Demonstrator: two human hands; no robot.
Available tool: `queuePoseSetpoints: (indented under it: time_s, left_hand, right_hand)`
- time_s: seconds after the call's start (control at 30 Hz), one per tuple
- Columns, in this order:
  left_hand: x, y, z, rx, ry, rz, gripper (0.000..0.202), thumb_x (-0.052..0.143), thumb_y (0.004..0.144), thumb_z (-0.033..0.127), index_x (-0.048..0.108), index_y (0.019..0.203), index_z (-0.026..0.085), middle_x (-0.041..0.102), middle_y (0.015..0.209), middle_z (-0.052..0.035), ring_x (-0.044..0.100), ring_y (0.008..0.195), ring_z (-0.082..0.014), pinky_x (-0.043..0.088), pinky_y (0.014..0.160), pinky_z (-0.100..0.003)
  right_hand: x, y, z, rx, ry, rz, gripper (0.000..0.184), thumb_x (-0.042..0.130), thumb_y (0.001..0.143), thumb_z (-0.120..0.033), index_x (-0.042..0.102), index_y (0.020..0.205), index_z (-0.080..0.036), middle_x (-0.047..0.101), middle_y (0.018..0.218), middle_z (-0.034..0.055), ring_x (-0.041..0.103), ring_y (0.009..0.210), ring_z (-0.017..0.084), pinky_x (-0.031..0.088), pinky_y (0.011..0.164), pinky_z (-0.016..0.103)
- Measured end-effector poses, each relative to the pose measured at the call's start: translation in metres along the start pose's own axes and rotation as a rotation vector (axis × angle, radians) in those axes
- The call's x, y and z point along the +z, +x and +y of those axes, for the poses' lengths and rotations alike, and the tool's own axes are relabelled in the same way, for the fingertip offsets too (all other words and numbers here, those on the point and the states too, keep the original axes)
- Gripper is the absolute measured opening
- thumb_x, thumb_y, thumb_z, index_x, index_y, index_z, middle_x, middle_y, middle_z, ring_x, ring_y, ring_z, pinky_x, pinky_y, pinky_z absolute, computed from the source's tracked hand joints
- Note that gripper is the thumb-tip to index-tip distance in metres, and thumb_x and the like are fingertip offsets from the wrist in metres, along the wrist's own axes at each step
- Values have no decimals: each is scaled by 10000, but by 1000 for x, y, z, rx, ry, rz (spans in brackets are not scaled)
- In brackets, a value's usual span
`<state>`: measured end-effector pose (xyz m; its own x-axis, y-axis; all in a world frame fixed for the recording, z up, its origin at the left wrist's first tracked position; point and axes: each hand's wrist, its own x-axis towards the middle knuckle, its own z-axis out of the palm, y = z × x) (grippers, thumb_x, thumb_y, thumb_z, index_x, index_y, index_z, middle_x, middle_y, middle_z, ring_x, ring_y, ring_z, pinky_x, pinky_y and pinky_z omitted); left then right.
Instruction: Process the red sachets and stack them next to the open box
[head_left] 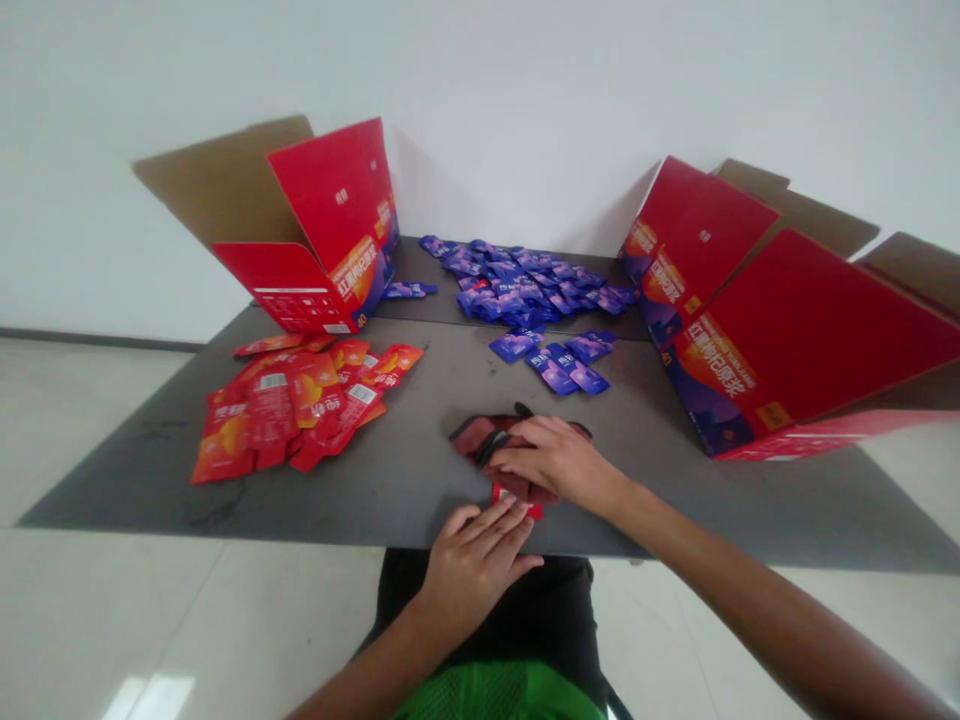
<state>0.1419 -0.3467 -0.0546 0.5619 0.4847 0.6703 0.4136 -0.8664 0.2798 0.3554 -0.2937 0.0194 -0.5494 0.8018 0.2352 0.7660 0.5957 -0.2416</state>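
Observation:
My right hand (559, 460) is closed on a crumpled maroon cloth (472, 440) with black edging, pressed down on the table near its front edge. Whether the cloth is a rag or a glove I cannot tell. Under the cloth's near side lies a small red packet (535, 511), mostly covered. My left hand (480, 555) reaches over the table edge with its fingers stretched out, fingertips resting on that packet. To the left is a pile of red and orange packets (292, 400). Beyond the cloth lie several loose purple sachets (555, 370).
A large heap of purple sachets (525, 280) lies at the back by the wall, with a bit of red among them. An opened red carton (322, 250) stands at back left; opened red cartons (750, 330) stand on the right. The grey table (420, 450) ends just before my lap.

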Motion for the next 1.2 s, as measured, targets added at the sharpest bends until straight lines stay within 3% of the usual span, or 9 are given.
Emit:
queuePoseSetpoints:
  time_s: [0.17, 0.27, 0.43, 0.53, 0.67, 0.8, 0.93, 1.07, 1.2]
  left_hand:
    - [-3, 4, 0, 16, 12, 16, 293, 608, 1030, 429, 706, 1186, 202, 765, 1235, -37, 721, 1135, -199, 476, 908, -364]
    - [-2, 3, 0, 6, 7, 25, 299, 632, 1015, 438, 711, 1177, 200, 777, 1200, -38, 733, 1094, -197, 482, 907, -362]
    - [-1, 0, 0, -41, -4, 7, 262, 699, 969, 447, 736, 949, 189, 799, 870, -14, 749, 806, -190, 488, 866, -374]
    - [-2, 1, -1, -13, -4, -9, 276, 667, 994, 435, 726, 1127, 200, 800, 1107, -45, 749, 1026, -215, 488, 905, -373]
    - [-4, 4, -1, 6, 0, -3, 285, 644, 1012, 419, 703, 1194, 207, 763, 1241, -41, 718, 1147, -207, 482, 929, -369]
    - [-3, 2, -1, -13, -1, -8, 304, 674, 987, 444, 716, 1169, 204, 790, 1156, -36, 744, 1051, -199, 494, 907, -365]
    - [-2, -1, -1, -57, 13, -19, 276, 699, 964, 469, 747, 970, 197, 797, 853, -16, 751, 809, -193, 499, 867, -371]
    - [-2, 1, -2, -8, 11, -20, 293, 659, 998, 448, 723, 1158, 212, 789, 1160, -51, 743, 1062, -214, 486, 921, -372]
    - [-2, 2, -3, 13, 6, 5, 303, 630, 1016, 446, 709, 1182, 206, 762, 1238, -58, 727, 1125, -210, 483, 923, -369]
  right_hand:
    - [-25, 36, 43, 83, -188, 5, 265, 555, 1039, -328, 757, 1207, -294, 688, 1106, 84, 594, 988, 210, 429, 861, 339]
    - [-37, 21, 9, 89, -144, 90, 311, 523, 1053, -387, 705, 1298, -324, 670, 1149, 73, 582, 1035, 214, 424, 867, 338]
    - [-11, -12, -33, -39, 33, -73, 228, 591, 1025, -394, 725, 1208, -369, 678, 1122, 13, 579, 1036, 183, 423, 876, 315]
    - [0, 5, -2, 48, 2, -26, 251, 563, 1036, -412, 735, 1214, -370, 681, 1126, 28, 587, 1028, 180, 423, 890, 320]
    - [-20, 33, 32, 80, -194, -22, 263, 552, 1041, -351, 754, 1204, -308, 679, 1111, 74, 591, 982, 208, 416, 853, 340]
    - [-34, 14, -8, 30, -167, 47, 293, 537, 1047, -379, 707, 1283, -345, 669, 1157, 60, 587, 1014, 210, 423, 849, 339]
    - [-12, -13, -37, -86, -41, -53, 254, 556, 1041, -381, 715, 1238, -358, 686, 1143, 24, 592, 1051, 192, 434, 890, 332]
    - [1, 7, 7, 27, -79, -8, 263, 553, 1039, -406, 735, 1223, -359, 687, 1168, 39, 605, 1039, 196, 432, 901, 342]
    - [-25, 31, 32, 76, -213, 4, 255, 572, 1031, -318, 750, 1212, -306, 683, 1135, 76, 600, 990, 216, 423, 853, 348]
